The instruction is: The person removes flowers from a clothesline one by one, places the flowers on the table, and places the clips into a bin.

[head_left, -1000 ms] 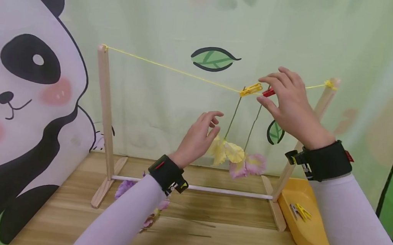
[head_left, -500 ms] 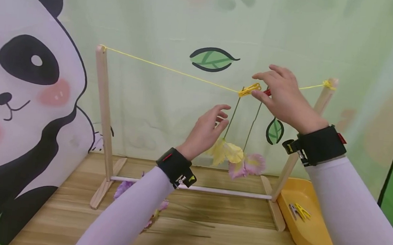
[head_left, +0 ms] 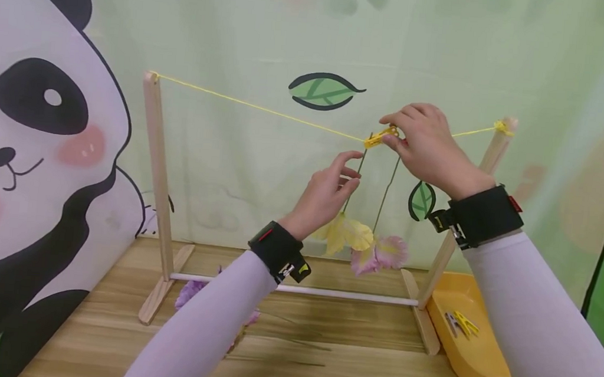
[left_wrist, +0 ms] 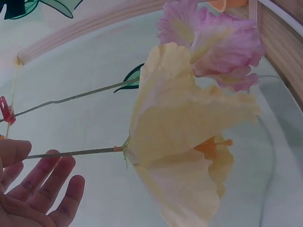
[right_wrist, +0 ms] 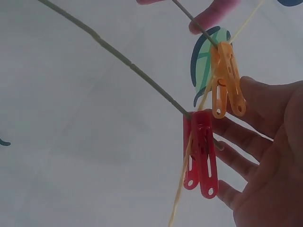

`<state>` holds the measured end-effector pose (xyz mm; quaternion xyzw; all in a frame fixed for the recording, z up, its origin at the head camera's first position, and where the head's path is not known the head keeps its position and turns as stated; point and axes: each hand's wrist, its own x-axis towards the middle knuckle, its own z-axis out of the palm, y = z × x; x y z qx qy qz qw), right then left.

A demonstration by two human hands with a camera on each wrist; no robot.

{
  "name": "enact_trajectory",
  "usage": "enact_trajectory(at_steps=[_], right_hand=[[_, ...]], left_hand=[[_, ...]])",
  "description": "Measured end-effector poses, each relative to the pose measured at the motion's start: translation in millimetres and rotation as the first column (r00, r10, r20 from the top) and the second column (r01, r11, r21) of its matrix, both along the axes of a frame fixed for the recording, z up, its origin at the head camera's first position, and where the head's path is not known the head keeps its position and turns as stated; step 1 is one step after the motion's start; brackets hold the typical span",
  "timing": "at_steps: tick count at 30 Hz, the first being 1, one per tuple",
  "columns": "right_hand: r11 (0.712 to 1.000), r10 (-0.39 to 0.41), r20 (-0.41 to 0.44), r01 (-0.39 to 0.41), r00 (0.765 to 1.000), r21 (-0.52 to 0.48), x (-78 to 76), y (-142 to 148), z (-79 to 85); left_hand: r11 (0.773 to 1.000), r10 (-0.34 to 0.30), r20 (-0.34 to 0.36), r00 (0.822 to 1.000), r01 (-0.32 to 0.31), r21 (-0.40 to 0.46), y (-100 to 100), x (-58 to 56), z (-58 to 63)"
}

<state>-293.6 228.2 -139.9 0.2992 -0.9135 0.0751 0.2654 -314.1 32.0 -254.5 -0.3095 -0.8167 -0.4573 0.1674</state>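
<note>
My right hand [head_left: 430,142] has its thumb and forefinger on either side of the yellow clothespin [head_left: 374,140], at the handle end. A red clothespin [right_wrist: 201,153] beside it on the yellow string [head_left: 255,103] is hidden behind that hand in the head view. Each clothespin hangs one artificial flower by its green stem. The yellow flower [left_wrist: 175,109] hangs on the left, the pink flower [head_left: 379,254] on the right. My left hand [head_left: 325,196] is at the yellow flower's stem [left_wrist: 90,152], thumb and fingers parted around it without a visible grip.
The string runs between two wooden posts [head_left: 156,177] joined low down by a white bar [head_left: 347,295]. More flowers with a purple bloom [head_left: 189,293] lie on the wooden table behind my left sleeve. An orange tray [head_left: 479,368] at right holds several clothespins [head_left: 464,324].
My right hand has moved left, from beside the red clothespin to the yellow one. My left hand has risen to the right, to the yellow flower's stem. The flowers hang as before.
</note>
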Motion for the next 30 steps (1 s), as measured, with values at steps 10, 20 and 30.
enact_trajectory(at_steps=[10, 20, 30], right_hand=[[0.999, -0.020, 0.039, 0.022, 0.999, -0.044, -5.8, -3.4, -1.6], [0.977, -0.023, -0.024, 0.017, 0.999, -0.213, -6.0, -5.6, -2.5], [0.962, -0.009, -0.152, -0.033, 0.988, -0.271, -7.2, -7.9, -2.1]], left_hand=[[1.000, 0.019, -0.053, 0.998, -0.019, 0.001, 3.0, -1.5, -5.0], [0.999, 0.041, -0.089, 0.995, -0.039, 0.023, 1.9, 0.6, -2.1], [0.998, 0.057, -0.100, 0.993, -0.054, 0.034, -3.3, 1.0, -1.3]])
